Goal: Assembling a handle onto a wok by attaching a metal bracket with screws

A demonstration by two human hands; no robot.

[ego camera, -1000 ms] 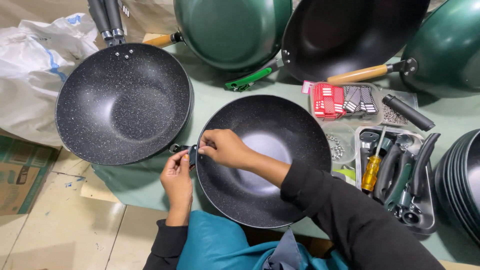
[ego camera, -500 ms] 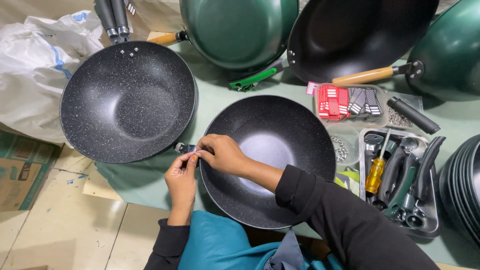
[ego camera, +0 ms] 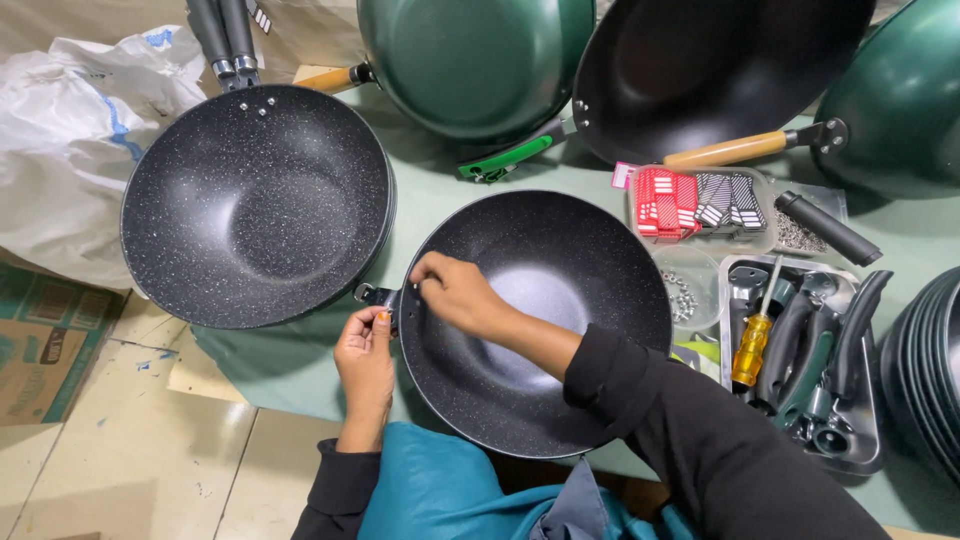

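Your left hand (ego camera: 366, 352) pinches the small metal bracket (ego camera: 374, 295) at the black wok (ego camera: 540, 320) rim; your right hand (ego camera: 455, 292) fingertips press inside that rim. The wok sits on the desk (ego camera: 430, 195).

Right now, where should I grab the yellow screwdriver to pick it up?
Probably by the yellow handle of the screwdriver, coming from above. It lies tilted over the metal tray's edge, the fat handle exposed and nearest you, the thin shaft pointing away toward the parts box.
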